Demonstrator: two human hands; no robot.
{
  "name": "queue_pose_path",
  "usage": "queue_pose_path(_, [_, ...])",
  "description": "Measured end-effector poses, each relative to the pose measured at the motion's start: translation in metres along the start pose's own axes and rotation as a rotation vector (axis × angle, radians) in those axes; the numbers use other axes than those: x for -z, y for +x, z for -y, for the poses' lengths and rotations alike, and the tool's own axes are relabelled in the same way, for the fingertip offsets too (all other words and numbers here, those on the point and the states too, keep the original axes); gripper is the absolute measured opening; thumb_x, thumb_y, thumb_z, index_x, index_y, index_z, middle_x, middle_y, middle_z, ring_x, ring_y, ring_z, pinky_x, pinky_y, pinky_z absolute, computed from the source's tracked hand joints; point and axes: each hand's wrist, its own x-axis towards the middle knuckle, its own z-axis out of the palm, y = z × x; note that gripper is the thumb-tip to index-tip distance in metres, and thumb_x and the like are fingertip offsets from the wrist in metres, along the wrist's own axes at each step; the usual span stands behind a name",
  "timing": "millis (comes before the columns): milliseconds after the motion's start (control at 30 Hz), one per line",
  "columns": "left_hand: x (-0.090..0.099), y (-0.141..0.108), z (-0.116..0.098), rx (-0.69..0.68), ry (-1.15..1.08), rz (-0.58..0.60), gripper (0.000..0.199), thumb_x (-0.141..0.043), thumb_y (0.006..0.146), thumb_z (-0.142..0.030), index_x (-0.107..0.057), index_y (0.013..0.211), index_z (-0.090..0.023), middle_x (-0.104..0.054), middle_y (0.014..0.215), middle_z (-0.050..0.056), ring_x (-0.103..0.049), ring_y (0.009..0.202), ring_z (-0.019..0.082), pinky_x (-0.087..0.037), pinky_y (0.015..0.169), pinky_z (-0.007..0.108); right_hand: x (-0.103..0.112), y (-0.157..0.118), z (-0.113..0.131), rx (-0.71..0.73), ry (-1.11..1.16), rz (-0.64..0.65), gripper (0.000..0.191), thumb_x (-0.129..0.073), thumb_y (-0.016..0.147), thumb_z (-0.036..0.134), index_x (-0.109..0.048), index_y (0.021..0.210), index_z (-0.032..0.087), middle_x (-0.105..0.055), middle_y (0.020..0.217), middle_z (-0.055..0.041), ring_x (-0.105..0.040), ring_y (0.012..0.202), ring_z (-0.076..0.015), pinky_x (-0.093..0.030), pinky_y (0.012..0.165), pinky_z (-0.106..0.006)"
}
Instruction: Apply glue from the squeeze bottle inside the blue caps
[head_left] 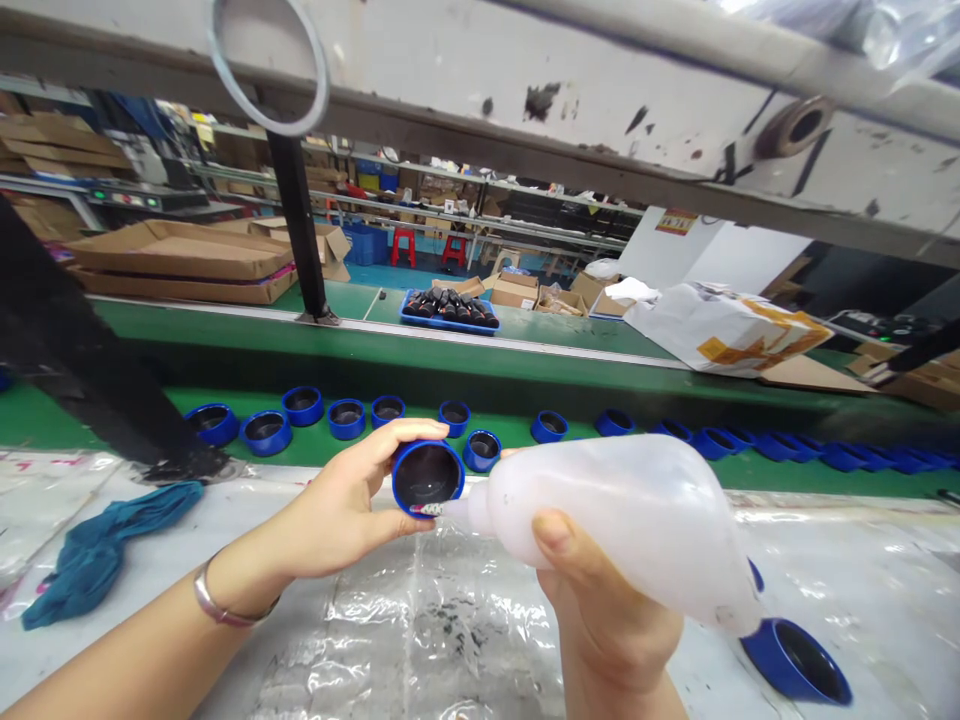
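Left grip [337, 505] clamped on a blue cap [427, 478], right grip [600, 610] clamped on a translucent squeeze bottle [622, 520]

My left grip curls around the cap's edge, its black hollow turned up toward me, while my right thumb presses on top of the tilted bottle, whose nozzle tip [429, 510] meets the cap's lower rim. Both forearms reach over the plastic-sheeted surface [450, 640]; beyond, more blue caps [345, 420] sit along a green conveyor belt [499, 428]
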Motion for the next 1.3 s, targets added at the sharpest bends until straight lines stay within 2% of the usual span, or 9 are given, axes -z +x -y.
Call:
queue_pose_path(100, [-0.004, 0.000, 0.001, 0.019, -0.098, 0.049, 0.062, -0.085, 0.081, -0.015, -0.058, 0.135, -0.028, -0.059, 0.146, 0.008, -0.057, 0.136, 0.027, -0.043, 0.119, 0.042, -0.005, 0.004, 0.005, -0.008, 0.109, 0.006, 0.003, -0.079, 0.085, 0.028, -0.079, 0.088, 0.029, -0.073, 0.078, -0.0004, -0.068, 0.065, -0.0185, -0.066, 0.063, -0.035])
queue_pose_path(200, [-0.007, 0.000, 0.002, 0.045, -0.188, 0.115, 0.065, -0.084, 0.080, -0.010, -0.058, 0.136, -0.032, -0.059, 0.147, 0.005, -0.058, 0.136, 0.025, -0.046, 0.116, 0.041, -0.014, 0.014, 0.016, -0.096, 0.218, -0.082, 0.006, -0.082, 0.083, 0.025, -0.077, 0.086, 0.027, -0.071, 0.074, 0.0002, -0.068, 0.064, -0.0170, -0.064, 0.056, -0.029])
queue_pose_path(267, [-0.008, -0.001, 0.003, 0.069, -0.241, 0.165, 0.068, -0.083, 0.080, -0.008, -0.057, 0.137, -0.033, -0.058, 0.149, 0.004, -0.057, 0.136, 0.025, -0.047, 0.114, 0.040, -0.020, 0.020, 0.021, -0.126, 0.280, -0.148, 0.012, -0.086, 0.079, 0.023, -0.077, 0.087, 0.027, -0.072, 0.075, 0.0007, -0.069, 0.068, -0.0163, -0.065, 0.058, -0.027])
queue_pose_path(367, [-0.012, -0.001, 0.003, 0.102, -0.308, 0.214, 0.070, -0.083, 0.079, -0.006, -0.057, 0.138, -0.034, -0.059, 0.148, 0.003, -0.057, 0.136, 0.024, -0.047, 0.112, 0.039, -0.024, 0.024, 0.023, -0.142, 0.336, -0.182, 0.015, -0.087, 0.076, 0.021, -0.078, 0.087, 0.027, -0.073, 0.077, 0.0009, -0.071, 0.070, -0.0152, -0.066, 0.061, -0.025])
queue_pose_path(533, [-0.015, -0.001, 0.002, 0.178, -0.358, 0.241, 0.070, -0.083, 0.078, -0.005, -0.056, 0.137, -0.031, -0.063, 0.138, 0.002, -0.060, 0.128, 0.022, -0.050, 0.105, 0.035, -0.024, 0.027, 0.019, -0.151, 0.377, -0.195, 0.012, -0.085, 0.076, 0.018, -0.078, 0.084, 0.025, -0.073, 0.075, 0.0002, -0.070, 0.064, -0.0167, -0.065, 0.056, -0.028])
queue_pose_path(833, [-0.016, 0.000, 0.007, 0.199, -0.315, 0.232, 0.068, -0.087, 0.077, -0.013, -0.057, 0.135, -0.032, -0.062, 0.133, 0.000, -0.059, 0.125, 0.021, -0.045, 0.107, 0.034, -0.028, 0.027, 0.010, -0.131, 0.313, -0.310, 0.016, -0.086, 0.075, 0.020, -0.080, 0.089, 0.025, -0.076, 0.083, -0.0016, -0.072, 0.071, -0.0165, -0.067, 0.064, -0.028])
queue_pose_path(1133, [-0.017, 0.000, 0.009, 0.181, -0.246, 0.175, 0.068, -0.095, 0.070, -0.024, -0.058, 0.127, -0.029, -0.062, 0.126, 0.001, -0.059, 0.120, 0.023, -0.044, 0.104, 0.035, -0.023, 0.021, 0.001, -0.083, 0.174, -0.339, 0.016, -0.085, 0.077, 0.024, -0.079, 0.092, 0.023, -0.076, 0.085, -0.0026, -0.074, 0.078, -0.0185, -0.067, 0.074, -0.032])
queue_pose_path(1233, [-0.017, 0.000, 0.010, 0.183, -0.232, 0.165, 0.068, -0.096, 0.069, -0.026, -0.058, 0.125, -0.029, -0.061, 0.123, 0.001, -0.059, 0.119, 0.022, -0.044, 0.103, 0.034, -0.018, 0.015, -0.007, -0.073, 0.081, -0.323, 0.017, -0.085, 0.077, 0.027, -0.077, 0.092, 0.023, -0.076, 0.089, -0.0042, -0.074, 0.078, -0.0215, -0.067, 0.077, -0.039])
queue_pose_path(1300, [-0.016, 0.000, 0.009, 0.191, -0.221, 0.160, 0.067, -0.097, 0.068, -0.027, -0.058, 0.123, -0.028, -0.061, 0.121, 0.000, -0.059, 0.117, 0.022, -0.045, 0.101, 0.033, -0.014, 0.011, -0.015, -0.069, 0.032, -0.321, 0.025, -0.085, 0.077, 0.030, -0.075, 0.100, 0.025, -0.076, 0.090, -0.0043, -0.075, 0.086, -0.0251, -0.066, 0.084, -0.046])
